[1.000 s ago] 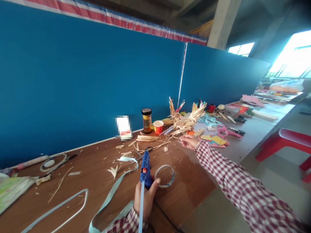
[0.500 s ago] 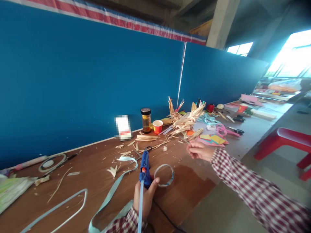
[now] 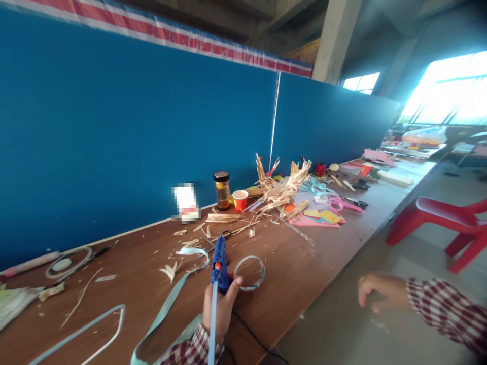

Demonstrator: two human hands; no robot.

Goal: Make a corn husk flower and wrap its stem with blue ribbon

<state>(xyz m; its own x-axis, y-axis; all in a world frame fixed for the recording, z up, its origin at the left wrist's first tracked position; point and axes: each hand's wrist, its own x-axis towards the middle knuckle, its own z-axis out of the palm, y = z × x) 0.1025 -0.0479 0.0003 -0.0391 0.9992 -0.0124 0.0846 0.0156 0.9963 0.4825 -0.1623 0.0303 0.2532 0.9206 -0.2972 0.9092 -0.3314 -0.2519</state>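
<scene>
My left hand [image 3: 219,310] is closed round the grip of a blue glue gun [image 3: 218,259], whose nozzle points away from me across the brown table [image 3: 300,263]. A light blue ring [image 3: 249,272] lies flat just right of the gun, close to my thumb. My right hand [image 3: 378,291], in a checked sleeve, hangs off the table's near edge over the floor. Its fingers are loosely apart and I see nothing in them.
A light blue ribbon [image 3: 167,309] trails left of the gun. Dry husks [image 3: 281,190], a red cup [image 3: 240,199], a jar [image 3: 221,190], coloured paper [image 3: 315,217] and pink scissors [image 3: 342,203] lie further along. The blue board [image 3: 114,126] backs the table. A red stool [image 3: 441,223] stands right.
My right hand has drawn back from the husk pile, off the table and down toward me on the right. The left hand still grips the glue gun in place.
</scene>
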